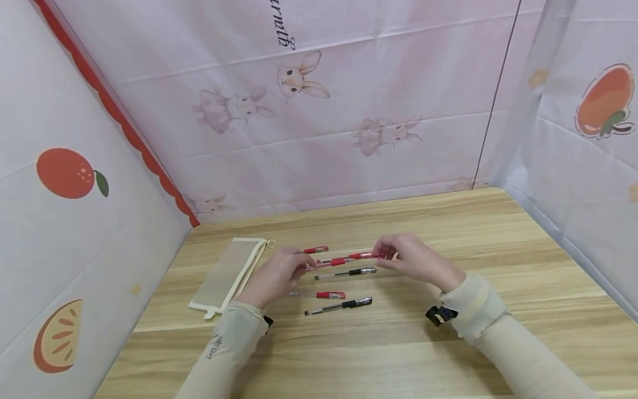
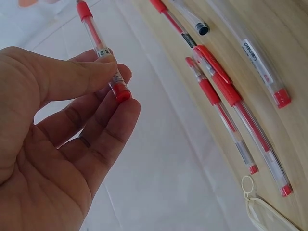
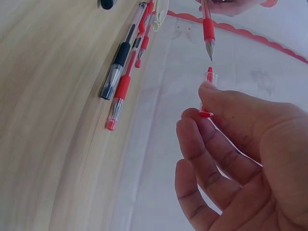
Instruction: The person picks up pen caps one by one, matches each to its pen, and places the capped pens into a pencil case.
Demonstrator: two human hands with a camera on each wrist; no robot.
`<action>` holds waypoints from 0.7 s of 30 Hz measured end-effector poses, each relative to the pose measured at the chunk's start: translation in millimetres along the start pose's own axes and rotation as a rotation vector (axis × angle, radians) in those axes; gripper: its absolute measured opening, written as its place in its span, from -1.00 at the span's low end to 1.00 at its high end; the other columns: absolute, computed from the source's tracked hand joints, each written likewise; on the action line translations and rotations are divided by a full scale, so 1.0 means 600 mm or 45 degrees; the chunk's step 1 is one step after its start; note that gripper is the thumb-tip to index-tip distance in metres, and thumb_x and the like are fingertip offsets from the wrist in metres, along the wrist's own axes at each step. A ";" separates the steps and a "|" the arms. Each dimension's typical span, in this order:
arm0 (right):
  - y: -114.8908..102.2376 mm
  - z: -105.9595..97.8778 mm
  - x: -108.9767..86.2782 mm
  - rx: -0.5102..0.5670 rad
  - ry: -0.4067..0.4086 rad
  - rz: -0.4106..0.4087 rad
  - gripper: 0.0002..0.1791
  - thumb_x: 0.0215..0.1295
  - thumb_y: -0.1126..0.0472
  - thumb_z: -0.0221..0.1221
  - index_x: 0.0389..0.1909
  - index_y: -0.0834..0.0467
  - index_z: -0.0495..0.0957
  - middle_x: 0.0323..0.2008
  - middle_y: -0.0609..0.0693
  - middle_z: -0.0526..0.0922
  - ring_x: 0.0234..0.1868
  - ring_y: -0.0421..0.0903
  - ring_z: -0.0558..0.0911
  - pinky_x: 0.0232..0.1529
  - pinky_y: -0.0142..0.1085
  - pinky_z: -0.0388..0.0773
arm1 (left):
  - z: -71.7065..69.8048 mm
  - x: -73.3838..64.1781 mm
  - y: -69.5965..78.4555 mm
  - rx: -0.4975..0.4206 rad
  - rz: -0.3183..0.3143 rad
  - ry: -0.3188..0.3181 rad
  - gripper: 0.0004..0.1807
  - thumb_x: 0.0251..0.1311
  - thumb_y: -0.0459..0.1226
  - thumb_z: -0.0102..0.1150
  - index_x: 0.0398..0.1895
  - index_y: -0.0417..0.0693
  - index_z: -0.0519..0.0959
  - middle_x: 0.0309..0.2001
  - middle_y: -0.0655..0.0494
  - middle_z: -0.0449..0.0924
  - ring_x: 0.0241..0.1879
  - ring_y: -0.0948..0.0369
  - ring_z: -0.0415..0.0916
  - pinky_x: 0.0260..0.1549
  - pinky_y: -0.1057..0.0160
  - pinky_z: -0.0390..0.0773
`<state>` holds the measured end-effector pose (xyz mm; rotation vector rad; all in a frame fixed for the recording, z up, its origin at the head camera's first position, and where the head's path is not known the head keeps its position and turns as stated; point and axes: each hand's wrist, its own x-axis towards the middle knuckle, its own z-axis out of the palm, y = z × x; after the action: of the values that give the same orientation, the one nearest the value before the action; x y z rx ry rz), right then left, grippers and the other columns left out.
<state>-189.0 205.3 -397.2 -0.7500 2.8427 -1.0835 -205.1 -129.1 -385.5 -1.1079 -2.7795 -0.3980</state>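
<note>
My left hand (image 1: 281, 272) pinches a red gel pen (image 2: 93, 33) near its rear end, between thumb and fingers. Uncapped, the pen's metal tip shows in the right wrist view, pointing at my right hand (image 1: 413, 259). That hand pinches a small clear cap with a red end (image 3: 209, 78) between thumb and fingertips. The cap's open side faces the pen tip, with a small gap between them. Both hands are held over the table, close to a black pen (image 1: 360, 271) and other red pens (image 2: 254, 129) lying on it.
Nearer the front of the wooden table (image 1: 349, 354) lie another red pen (image 1: 330, 295) and another black pen (image 1: 356, 303). A cream-edged mesh zip pouch (image 1: 225, 272) lies left of my left hand. Printed cloth walls (image 1: 319, 166) border the table at the back and sides.
</note>
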 end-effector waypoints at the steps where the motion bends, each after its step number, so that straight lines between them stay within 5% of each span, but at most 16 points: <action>1: -0.001 0.001 0.000 0.000 0.001 -0.002 -0.92 0.42 0.26 0.39 -0.12 0.09 0.72 -0.31 -0.15 0.73 -0.26 -0.25 0.65 -0.19 -0.37 0.67 | 0.000 0.000 0.001 -0.001 -0.001 -0.002 -0.69 0.31 -0.53 0.33 -0.11 0.07 0.82 -0.24 0.13 0.77 -0.24 0.24 0.58 -0.19 0.20 0.67; 12: -0.007 0.009 0.002 0.008 0.007 -0.041 -0.90 0.41 0.28 0.39 -0.11 0.10 0.73 -0.30 -0.16 0.74 -0.25 -0.26 0.66 -0.17 -0.37 0.69 | 0.002 0.001 0.008 -0.023 -0.024 -0.060 -0.74 0.38 -0.48 0.31 -0.05 0.04 0.82 -0.23 0.18 0.73 -0.21 0.24 0.59 -0.16 0.18 0.69; 21: -0.013 0.015 0.006 -0.002 -0.006 -0.062 -0.88 0.38 0.28 0.42 -0.11 0.13 0.73 -0.29 -0.15 0.76 -0.25 -0.27 0.68 -0.16 -0.38 0.69 | 0.002 0.009 0.018 -0.038 0.049 -0.059 -0.75 0.40 -0.47 0.30 -0.03 0.00 0.81 -0.09 0.10 0.79 -0.09 0.16 0.70 -0.02 0.12 0.75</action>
<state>-187.3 193.2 -398.5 -0.8251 2.8357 -1.0839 -201.3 -117.7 -383.1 -1.1900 -2.7961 -0.4163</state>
